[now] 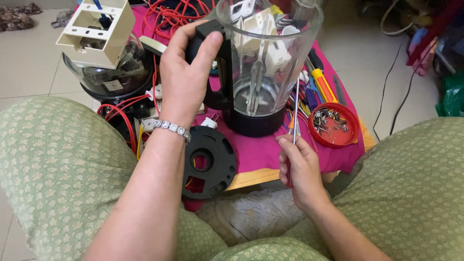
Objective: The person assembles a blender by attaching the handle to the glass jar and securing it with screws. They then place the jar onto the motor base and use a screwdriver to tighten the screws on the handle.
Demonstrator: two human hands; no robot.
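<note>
My left hand [186,72] grips the black handle of a clear blender jar [266,53] that stands upright on its black base on a magenta cloth [263,150]. My right hand [302,169] holds a screwdriver [295,113] with a thin metal shaft that points up beside the jar's right side; its red handle shows below my fingers. A bracelet sits on my left wrist. A round black plastic disc [209,162] with a centre hole lies at the cloth's near edge, under my left forearm.
A red lid [334,125] holding several screws lies right of the jar, with more screwdrivers [321,84] behind it. Red wires [166,19], a cream plastic housing [99,31] and a dark domed base [113,79] sit at left. My knees frame the low wooden board [253,178].
</note>
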